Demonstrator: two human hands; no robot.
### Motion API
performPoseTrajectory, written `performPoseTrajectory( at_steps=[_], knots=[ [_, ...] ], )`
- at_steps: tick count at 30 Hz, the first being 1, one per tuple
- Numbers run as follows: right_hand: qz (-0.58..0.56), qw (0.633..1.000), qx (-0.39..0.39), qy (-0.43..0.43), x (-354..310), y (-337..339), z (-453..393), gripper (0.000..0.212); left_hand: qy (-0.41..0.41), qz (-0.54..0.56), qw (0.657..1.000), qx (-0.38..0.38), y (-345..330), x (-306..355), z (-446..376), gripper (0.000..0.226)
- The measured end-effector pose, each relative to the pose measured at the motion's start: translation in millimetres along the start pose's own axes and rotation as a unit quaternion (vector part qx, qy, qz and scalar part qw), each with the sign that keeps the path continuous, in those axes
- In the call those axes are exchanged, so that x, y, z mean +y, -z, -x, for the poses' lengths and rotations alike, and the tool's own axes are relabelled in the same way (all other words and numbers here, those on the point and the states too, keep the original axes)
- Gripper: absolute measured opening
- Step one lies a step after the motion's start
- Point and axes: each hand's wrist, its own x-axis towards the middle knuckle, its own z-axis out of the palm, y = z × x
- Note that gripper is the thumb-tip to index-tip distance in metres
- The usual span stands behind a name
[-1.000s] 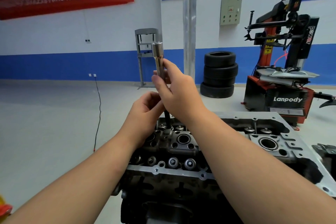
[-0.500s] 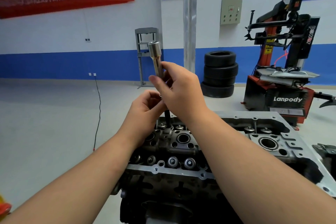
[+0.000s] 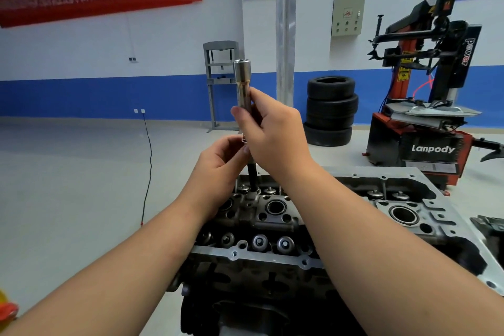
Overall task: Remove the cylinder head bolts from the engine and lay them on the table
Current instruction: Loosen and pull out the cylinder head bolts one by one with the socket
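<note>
1. Cylinder head bolt [image 3: 252,172] stands nearly upright over the far left part of the engine [image 3: 272,221], its dark shank running down to the cylinder head; you cannot tell whether the tip is free of its hole.
2. Your right hand [image 3: 272,133] is raised above the engine with its fingers clamped round the long silver socket [image 3: 243,82], which sits on top of the bolt and tilts slightly left.
3. Your left hand [image 3: 221,169] is just below and left of the right one, its fingers pinching the bolt where the socket ends.
4. Both forearms reach in from the lower edge and cross over the near half of the engine, hiding part of its top face.
5. A stack of tyres [image 3: 331,110] stands on the floor beyond the engine, and a red and black tyre changer [image 3: 425,117] stands to the right of them.
6. A grey press frame [image 3: 218,82] stands against the blue and white wall behind the socket.
</note>
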Motion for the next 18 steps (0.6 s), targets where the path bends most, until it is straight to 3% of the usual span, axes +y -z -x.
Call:
performPoseTrajectory(
  at_steps=[4,9,12,15,18],
  knots=[
    [-0.032,0.995,-0.075,-0.049,-3.9,0.4,1.8,0.051,0.015,-0.009,0.999,-0.027,0.6,2.1,0.6,0.033],
    [0.003,0.999,-0.032,0.023,-5.9,1.5,3.1,0.028,-0.012,-0.003,1.000,-0.003,0.7,0.1,-1.0,0.010],
    [0.019,0.999,-0.025,0.035,-3.1,0.7,2.8,0.011,-0.003,-0.012,1.000,0.001,0.4,0.1,-0.5,0.015],
    [0.012,0.999,-0.044,-0.008,-0.8,0.1,0.3,0.026,0.032,-0.010,0.999,-0.027,0.5,1.2,0.0,0.028],
    [0.000,0.999,-0.042,-0.028,-2.7,0.8,1.4,0.042,0.025,-0.015,0.999,-0.033,1.3,0.9,0.1,0.025]
  ],
)
